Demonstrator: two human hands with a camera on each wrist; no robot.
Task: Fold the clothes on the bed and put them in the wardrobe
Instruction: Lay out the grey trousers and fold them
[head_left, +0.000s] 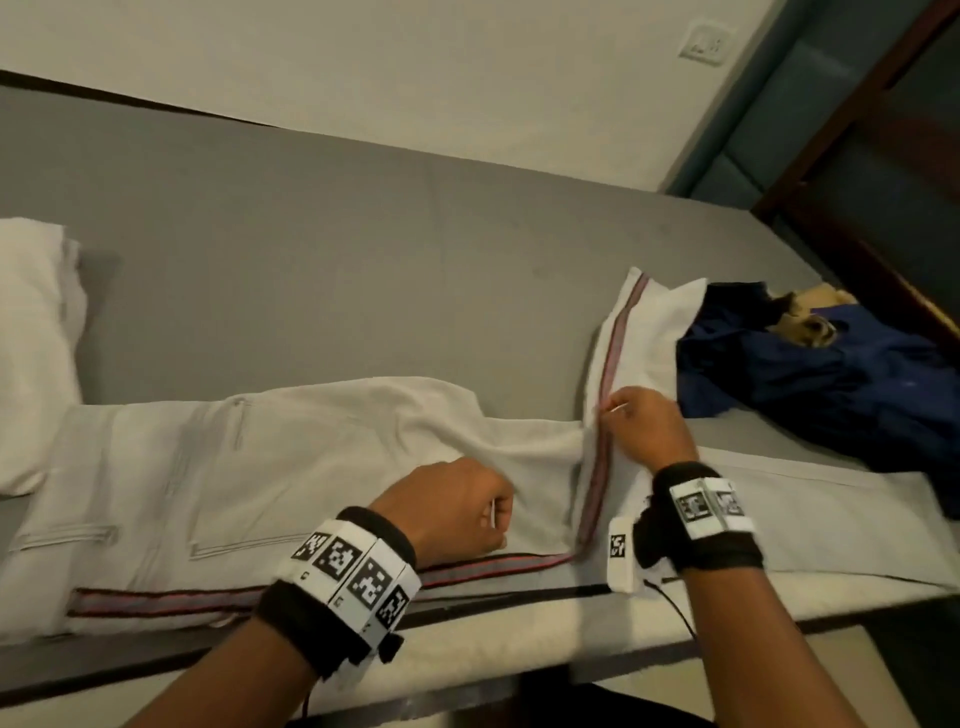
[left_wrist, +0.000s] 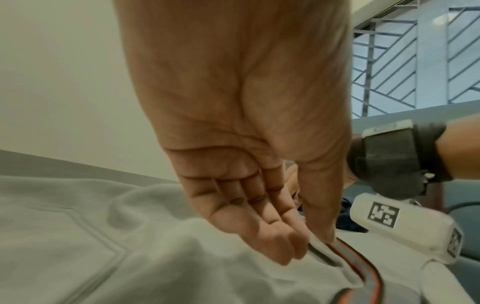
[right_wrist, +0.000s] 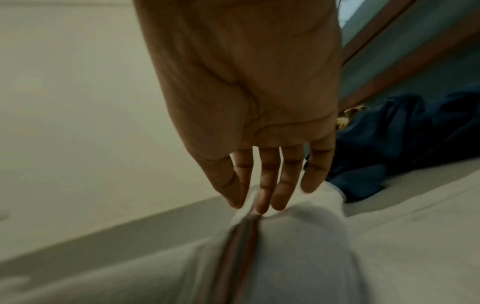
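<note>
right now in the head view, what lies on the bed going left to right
pillow → white trousers → left hand → right hand → blue clothes

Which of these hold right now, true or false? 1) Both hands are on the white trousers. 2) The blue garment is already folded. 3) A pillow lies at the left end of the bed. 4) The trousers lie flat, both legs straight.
1) True: the left hand and right hand pinch the white trousers at the striped seam.
2) False: the blue garment lies crumpled.
3) True: the pillow is there.
4) False: one leg is turned toward the wall.
</note>
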